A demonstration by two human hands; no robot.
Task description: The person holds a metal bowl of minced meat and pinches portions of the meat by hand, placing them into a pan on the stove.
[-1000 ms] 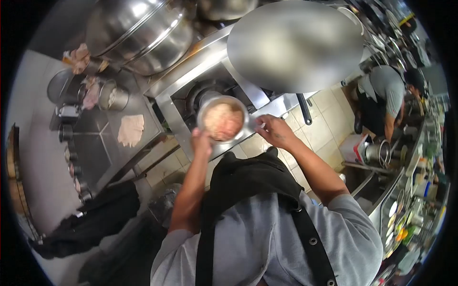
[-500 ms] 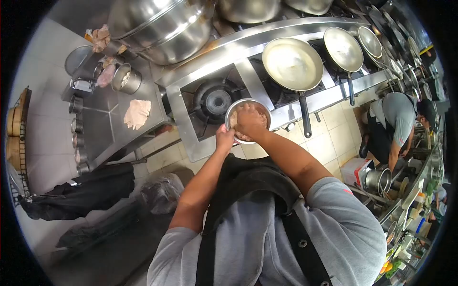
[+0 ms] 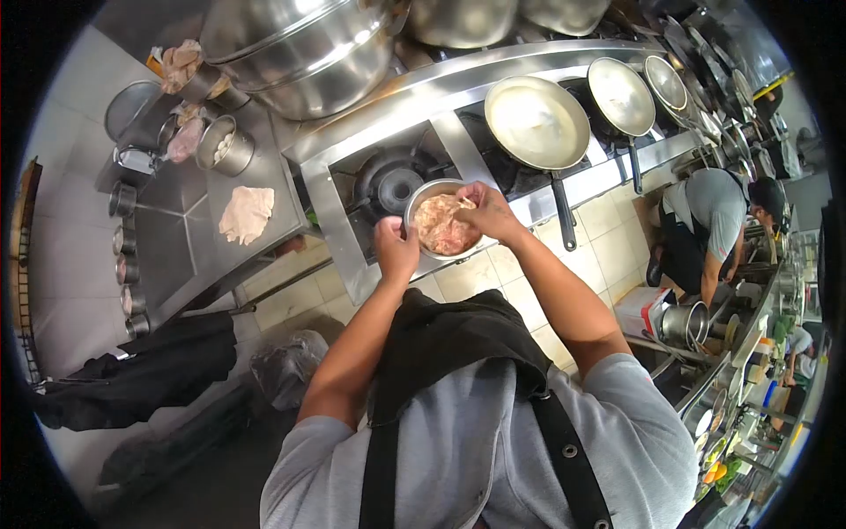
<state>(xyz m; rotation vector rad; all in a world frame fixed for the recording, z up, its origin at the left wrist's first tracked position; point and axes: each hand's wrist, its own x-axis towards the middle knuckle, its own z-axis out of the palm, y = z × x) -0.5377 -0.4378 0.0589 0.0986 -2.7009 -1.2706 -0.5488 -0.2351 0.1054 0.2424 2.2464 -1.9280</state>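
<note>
Head view: a round metal bowl (image 3: pixel 429 190) sits in front of the person, over the front edge of the stove (image 3: pixel 345 264) and just beside a bare burner (image 3: pixel 397 187). Pinkish, raw-looking food (image 3: pixel 443 227) fills much of it. Being so close to the apron (image 3: pixel 449 339), the bowl is probably placed there so that both arms reach it with elbows bent.

The left hand (image 3: pixel 397 249) is at the bowl's near-left side, its fingers curled and partly spread, the thumb at or very near the rim, which would suit steadying. Whether it grips the metal cannot be told. The right hand (image 3: pixel 489 213) comes over the opposite rim, fingers bent down close together above the food; whether they pinch food or rim is unclear.

Two frying pans stand to the right, handles turned toward the aisle, likely for easy grabbing. On the steel surface (image 3: pixel 167 256) to the left, a flat pale sheet (image 3: pixel 247 214) lies apart from the pots behind it, perhaps to leave it lying flat.
</note>
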